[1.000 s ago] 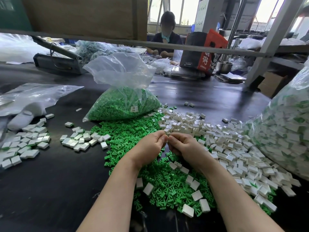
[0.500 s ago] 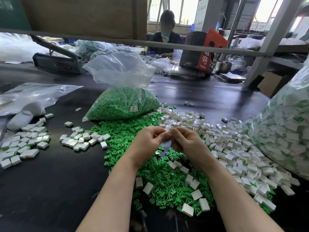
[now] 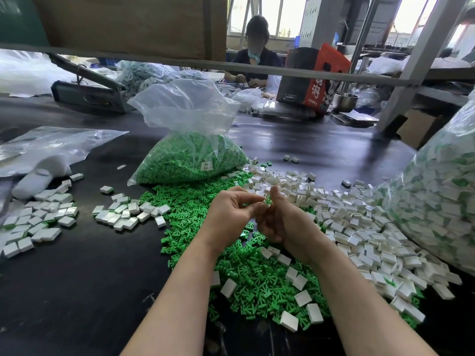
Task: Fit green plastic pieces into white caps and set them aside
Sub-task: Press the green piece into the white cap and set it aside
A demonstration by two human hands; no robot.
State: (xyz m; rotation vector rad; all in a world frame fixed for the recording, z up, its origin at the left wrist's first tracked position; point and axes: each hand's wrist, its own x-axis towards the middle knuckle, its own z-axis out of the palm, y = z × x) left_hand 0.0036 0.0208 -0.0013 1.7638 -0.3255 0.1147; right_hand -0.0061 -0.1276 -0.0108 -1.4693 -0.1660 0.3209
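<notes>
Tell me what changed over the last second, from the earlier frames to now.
The hands turned and opened up: fingertips had been pressed together knuckles-up; now the left hand and right hand pinch a white cap with a green piece in plain view between them. The loose green pile, white caps and set-aside caps stayed put.

Two hands are in view, the left hand (image 3: pixel 231 211) and the right hand (image 3: pixel 282 222). One clear bag of green pieces (image 3: pixel 190 160) stands on the table. The loose green pieces (image 3: pixel 246 273) and white caps (image 3: pixel 359 227) are too many to count.
</notes>
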